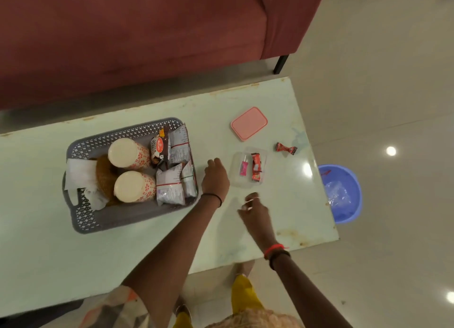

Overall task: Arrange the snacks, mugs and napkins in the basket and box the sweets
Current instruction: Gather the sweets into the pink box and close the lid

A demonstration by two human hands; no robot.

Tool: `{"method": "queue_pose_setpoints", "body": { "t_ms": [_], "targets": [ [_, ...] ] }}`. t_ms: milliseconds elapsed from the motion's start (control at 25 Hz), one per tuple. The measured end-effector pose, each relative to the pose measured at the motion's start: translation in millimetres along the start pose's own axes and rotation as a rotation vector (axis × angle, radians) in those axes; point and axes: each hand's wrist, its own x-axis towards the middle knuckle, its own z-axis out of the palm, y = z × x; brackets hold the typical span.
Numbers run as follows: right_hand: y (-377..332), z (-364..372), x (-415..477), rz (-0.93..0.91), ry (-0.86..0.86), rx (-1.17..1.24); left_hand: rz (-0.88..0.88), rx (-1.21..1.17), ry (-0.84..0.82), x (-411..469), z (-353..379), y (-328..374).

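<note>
A grey perforated basket (81, 212) on the pale table holds two upturned flowered mugs (129, 154), white napkins (81, 174) and several snack packets (172, 184). To its right a clear box (237, 178) contains a pink sweet (243, 168) and red sweets (256, 167). Its pink lid (248, 123) lies behind it. One red sweet (285, 148) lies loose on the table to the right. My left hand (215, 175) hovers between basket and box, fingers relaxed, empty. My right hand (255, 211) hangs in front of the box, fingers loosely curled, holding nothing.
A red sofa (132, 38) stands behind the table (147, 244). A blue plastic tub (344, 192) sits on the floor past the table's right edge. Glossy tiled floor lies to the right.
</note>
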Motion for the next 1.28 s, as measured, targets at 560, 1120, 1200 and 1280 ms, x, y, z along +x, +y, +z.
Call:
{"method": "queue_pose_setpoints", "body": {
  "t_ms": [560, 1120, 1200, 1280],
  "targets": [
    [-38.6, -69.7, 85.6, -0.133, 0.113, 0.317, -0.289, -0.259, 0.025, 23.6, 3.6, 14.9],
    [-8.9, -117.1, 130.0, -0.101, 0.352, -0.045, -0.103, -0.76, 0.205, 7.9, -28.6, 65.8],
    [-7.4, -122.0, 138.5, -0.122, 0.329, -0.173, -0.087, -0.72, 0.116, 2.3, -23.8, 77.2],
    [-5.9, -124.3, 146.3, -0.169, 0.275, -0.314, -0.074, -0.672, 0.055, -2.5, -16.1, 81.4]
  ]
}}
